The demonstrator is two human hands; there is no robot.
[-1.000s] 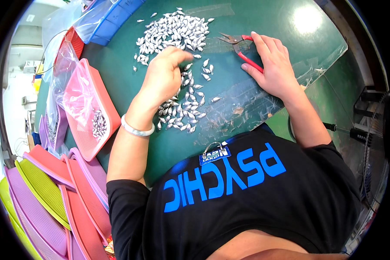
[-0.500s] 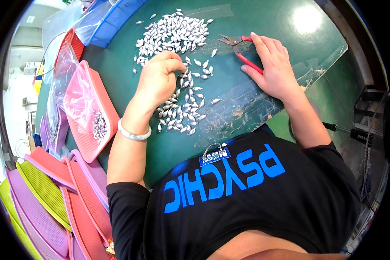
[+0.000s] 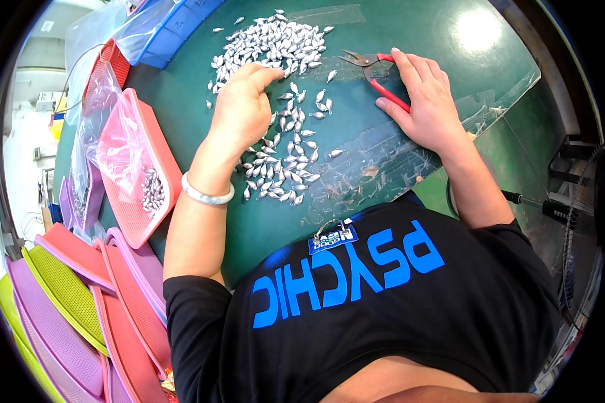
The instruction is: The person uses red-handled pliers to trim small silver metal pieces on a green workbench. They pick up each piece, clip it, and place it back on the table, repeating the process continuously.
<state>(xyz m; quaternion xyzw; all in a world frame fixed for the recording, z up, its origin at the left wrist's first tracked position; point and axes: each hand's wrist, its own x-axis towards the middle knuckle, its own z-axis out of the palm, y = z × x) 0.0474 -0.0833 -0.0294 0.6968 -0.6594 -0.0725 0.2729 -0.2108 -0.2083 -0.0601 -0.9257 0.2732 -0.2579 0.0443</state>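
Note:
On the green table top lies a heap of silver teardrop-shaped fishing sinkers (image 3: 269, 41) with small loops at their ends. My left hand (image 3: 243, 104) is at the near edge of this heap, index finger forward and the other fingers curled under. Whatever is under its fingertips is hidden. A looser spread of sinkers (image 3: 292, 151) trails from there toward my body. To the right, my right hand (image 3: 427, 101) rests on the table with thumb and fingers around the red handles of a pair of cutting pliers (image 3: 391, 94). The plier jaws are apart and point left, nothing between them.
A pink basket (image 3: 165, 151) with a plastic bag and small metal pieces stands left of the table. Behind it are a red basket (image 3: 117, 67) and a blue crate (image 3: 175, 33). Stacked pink, purple and green baskets (image 3: 67, 295) lie at lower left. Clear tape (image 3: 376, 158) covers the table's near edge.
My left hand has moved away from my body, from the loose sinkers to the heap's near edge. Some loose sinkers have shifted slightly. My right hand and the pliers are nearly unmoved.

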